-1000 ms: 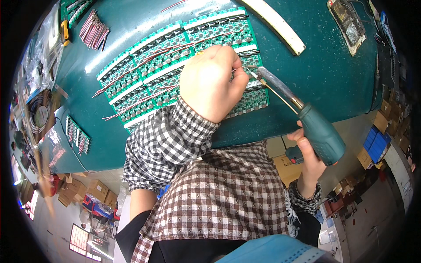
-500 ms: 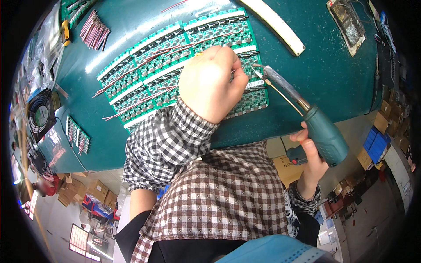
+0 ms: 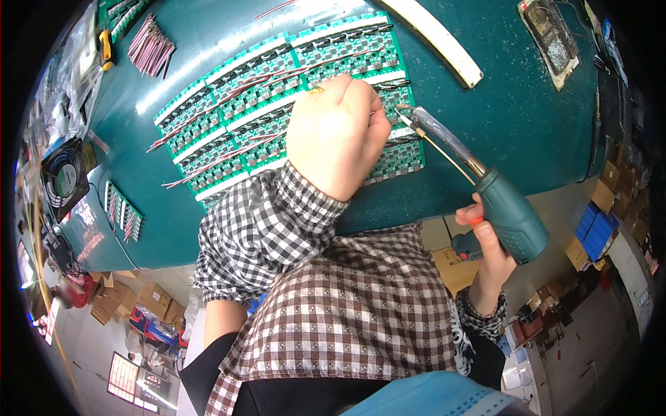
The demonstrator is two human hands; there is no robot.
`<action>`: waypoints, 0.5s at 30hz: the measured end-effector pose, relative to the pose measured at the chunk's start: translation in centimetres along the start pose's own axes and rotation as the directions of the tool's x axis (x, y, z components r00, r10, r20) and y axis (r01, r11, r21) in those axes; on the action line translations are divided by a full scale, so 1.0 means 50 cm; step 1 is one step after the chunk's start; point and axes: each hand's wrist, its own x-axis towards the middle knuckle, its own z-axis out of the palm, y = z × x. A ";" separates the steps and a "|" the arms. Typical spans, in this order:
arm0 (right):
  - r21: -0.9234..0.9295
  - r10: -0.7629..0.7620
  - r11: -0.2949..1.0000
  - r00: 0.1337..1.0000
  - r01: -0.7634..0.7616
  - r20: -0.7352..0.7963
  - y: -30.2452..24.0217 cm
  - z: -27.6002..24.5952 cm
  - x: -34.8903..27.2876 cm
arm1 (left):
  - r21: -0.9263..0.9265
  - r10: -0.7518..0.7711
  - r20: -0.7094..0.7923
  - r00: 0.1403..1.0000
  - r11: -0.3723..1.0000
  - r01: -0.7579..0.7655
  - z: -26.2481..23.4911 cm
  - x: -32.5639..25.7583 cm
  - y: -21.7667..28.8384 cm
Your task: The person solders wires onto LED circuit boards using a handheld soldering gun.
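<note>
Resting on the green circuit boards (image 3: 277, 104) in the upper middle of the frame, your left hand (image 3: 336, 135) was curled into a loose fist, knuckles up, with a ring on one finger. Whether it pinched anything beneath the fingers could not be told; the palm side was hidden. Your right hand (image 3: 489, 260), lower right of the frame, was wrapped around the teal handle of a soldering iron (image 3: 479, 191). The iron's metal barrel slanted up and left, its tip meeting the boards just beside the fingertips of your left hand, right of centre.

The boards lay in slanting rows on the teal desk (image 3: 506, 118), with thin red and dark wires trailing from their left ends. A bundle of loose red wires (image 3: 151, 52) sat at the upper left of the frame, apart from the boards. A white strip (image 3: 437, 41) lay diagonally at upper centre-right, and a small tray (image 3: 549, 43) sat at upper right. A small fan (image 3: 64, 179) stood at the left edge, with another short row of boards (image 3: 121, 211) near it. Your checked sleeves and shirt filled the lower centre.
</note>
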 end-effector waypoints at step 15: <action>-0.074 -0.035 0.997 0.999 0.037 0.036 0.006 -0.004 0.001 | 0.054 0.026 -0.052 0.998 0.998 -0.023 0.009 -0.008 0.000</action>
